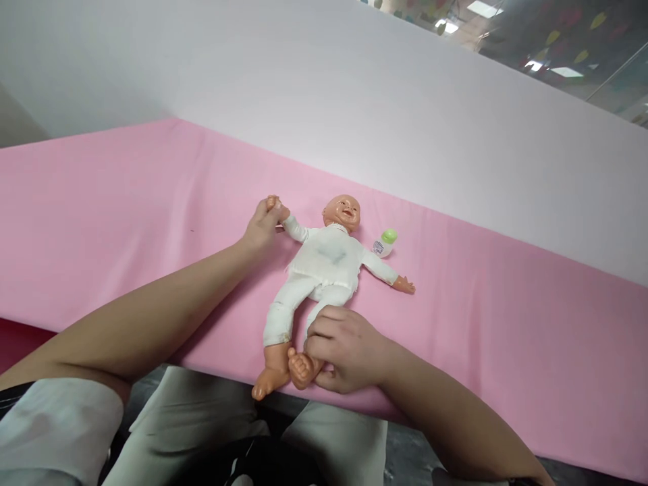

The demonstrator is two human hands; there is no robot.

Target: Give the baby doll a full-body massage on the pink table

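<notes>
A baby doll [327, 260] with a white cloth body lies on its back on the pink surface, its head toward the wall. My left hand [264, 226] is closed around the doll's hand on the left side of the view. My right hand [347, 347] wraps round the lower leg on the right, just above the foot, which points left beside the other foot. The doll's other arm stretches out to the right, untouched. Near its shoulder lies a small white bottle [383, 248] with a green cap.
The pink padded surface [521, 324] meets a pale wall [354, 101] behind the doll. Its front edge runs just in front of my lap. A window with reflected lights is at the upper right.
</notes>
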